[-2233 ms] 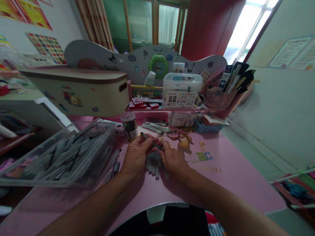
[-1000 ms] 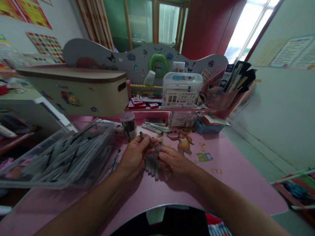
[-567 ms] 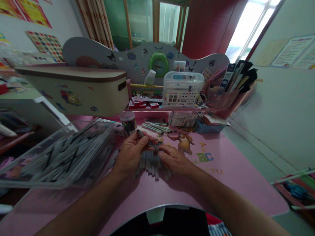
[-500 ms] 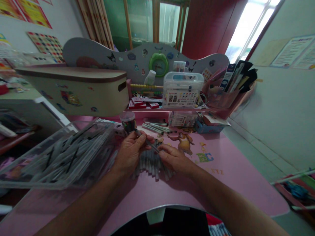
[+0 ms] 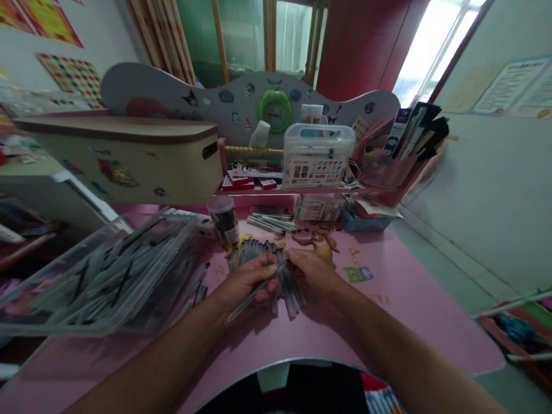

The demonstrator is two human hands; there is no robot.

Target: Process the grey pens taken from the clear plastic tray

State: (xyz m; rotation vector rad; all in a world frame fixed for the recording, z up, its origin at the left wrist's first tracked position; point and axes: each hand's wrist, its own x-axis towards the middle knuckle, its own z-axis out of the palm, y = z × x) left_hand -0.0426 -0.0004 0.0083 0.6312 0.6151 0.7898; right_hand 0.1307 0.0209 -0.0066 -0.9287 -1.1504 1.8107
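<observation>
My left hand [image 5: 254,279] is closed around a slim pen [image 5: 245,303] with a clear grey barrel, which slants from lower left up to the right. At its upper end the fingertips of my right hand [image 5: 309,267] pinch it; the exact tip is hidden by them. Beneath and behind both hands, a row of similar pens [image 5: 254,248] lies side by side on the pink desk [image 5: 328,333], partly covered by my hands. A clear jar [image 5: 224,221] with small dark pieces inside stands just beyond my left hand.
To the left sits a clear plastic box [image 5: 101,328] full of pens. Light green sticks [image 5: 269,223] lie at the back, near a blue box [image 5: 366,221]. A shelf carries a lidded cream bin [image 5: 172,167], a clear carry case [image 5: 319,155] and a pen holder [image 5: 383,167].
The pen's slant has flipped: its left end was up near the jar and now points down toward me. My left hand has moved down and right; my right hand has shifted slightly up.
</observation>
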